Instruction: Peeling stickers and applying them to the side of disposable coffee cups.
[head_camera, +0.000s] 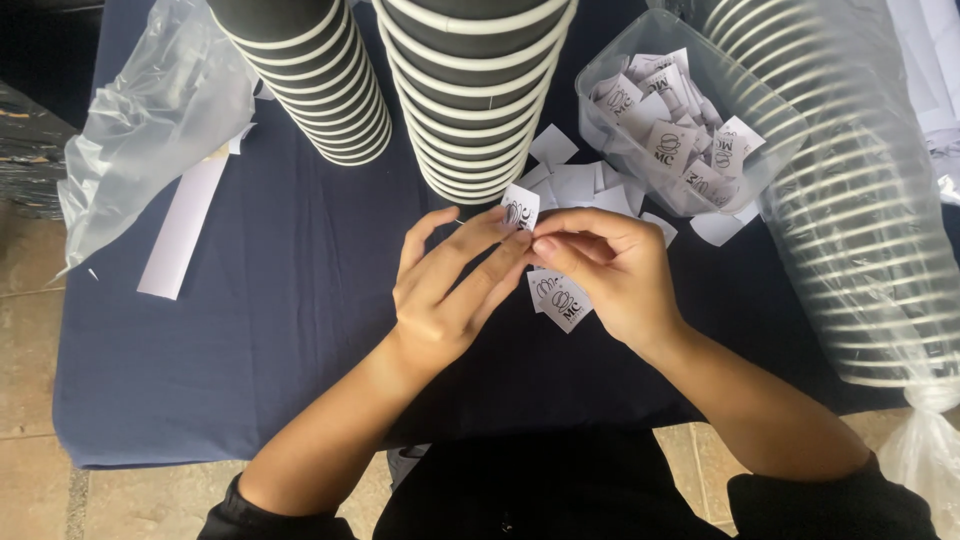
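— Dark sleeves frame the near edge: whose hands meet at the middle of the navy tablecloth (200, 340)?

— One person's. The left hand (450, 290) pinches a small white printed sticker (519, 209) between thumb and fingertips, while the right hand (610, 265) curls in against it, fingertips at the sticker's lower edge, as if picking at its backing. Whether the backing has come away cannot be told.

— And under the right hand?

— A few more printed stickers (560, 297) are tucked beneath the palm, partly hidden, just above the cloth.

— How much looks done?

— Judging from the layout, little can be counted as finished. Blank white paper squares (570, 180) lie scattered just beyond the hands, possibly peeled backings, and a clear plastic tub (770, 110) far right of them holds a good heap of printed stickers.

— The cups?

— Two stacks of dark paper cups with white rims (470, 90) stand at the far side, no sticker visible on them. A third long stack, sleeved in clear plastic (860, 230), lies along the right. At far left sit an empty plastic bag (150, 130) and a white paper strip (185, 225).
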